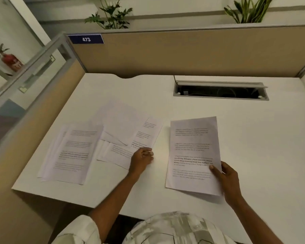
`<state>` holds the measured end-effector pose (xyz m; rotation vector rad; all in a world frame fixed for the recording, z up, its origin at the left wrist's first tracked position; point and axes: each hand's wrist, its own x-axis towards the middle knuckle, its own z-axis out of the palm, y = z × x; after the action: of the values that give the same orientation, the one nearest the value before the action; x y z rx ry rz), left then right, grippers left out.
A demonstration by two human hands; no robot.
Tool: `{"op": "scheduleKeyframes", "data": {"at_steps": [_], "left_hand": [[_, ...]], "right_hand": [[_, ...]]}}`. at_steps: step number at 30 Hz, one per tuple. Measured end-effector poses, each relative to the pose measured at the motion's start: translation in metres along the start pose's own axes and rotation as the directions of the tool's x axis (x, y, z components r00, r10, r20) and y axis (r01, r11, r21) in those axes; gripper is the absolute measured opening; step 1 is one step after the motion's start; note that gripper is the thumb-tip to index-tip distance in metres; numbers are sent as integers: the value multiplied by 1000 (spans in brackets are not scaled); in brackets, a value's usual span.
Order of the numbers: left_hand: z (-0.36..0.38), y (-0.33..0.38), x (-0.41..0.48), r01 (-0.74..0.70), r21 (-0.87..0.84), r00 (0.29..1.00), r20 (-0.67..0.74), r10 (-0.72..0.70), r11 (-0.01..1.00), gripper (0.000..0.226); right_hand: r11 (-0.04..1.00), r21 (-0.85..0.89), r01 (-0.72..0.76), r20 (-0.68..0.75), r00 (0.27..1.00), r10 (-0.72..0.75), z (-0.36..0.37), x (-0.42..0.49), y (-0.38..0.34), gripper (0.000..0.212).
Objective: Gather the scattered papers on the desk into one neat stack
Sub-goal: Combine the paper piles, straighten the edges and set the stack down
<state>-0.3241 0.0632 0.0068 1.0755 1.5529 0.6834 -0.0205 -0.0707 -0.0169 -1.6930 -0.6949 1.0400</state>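
Head view is showing the right hand (226, 180) pinching thin, floppy white printed sheets (194, 155) at an edge; left hand (142, 160) fingers are curling onto slippery scattered pages (116, 138) beside them.

White desk (253, 131), white papers (194, 155) with black print, tan partition (183, 53), navy label (86, 39), red extinguisher (11, 61), green plants (111, 14).

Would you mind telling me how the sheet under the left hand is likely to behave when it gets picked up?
The sheet is thin and would probably droop from the left hand. It looks light, so it may slide on the smooth desk and drag the overlapping papers.
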Motion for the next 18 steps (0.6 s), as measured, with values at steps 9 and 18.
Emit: {"op": "scheduleKeyframes", "data": {"at_steps": [9,18], "left_hand": [[-124,-32,67,191,503,885,-460,74,843,64],[-149,-24,78,243,536,921,-388,-19,808,83]], "right_hand": [[993,68,-99,-30,994,102,8,-6,3,19],[986,91,-140,-51,988,145,12,-8,7,24]]}}
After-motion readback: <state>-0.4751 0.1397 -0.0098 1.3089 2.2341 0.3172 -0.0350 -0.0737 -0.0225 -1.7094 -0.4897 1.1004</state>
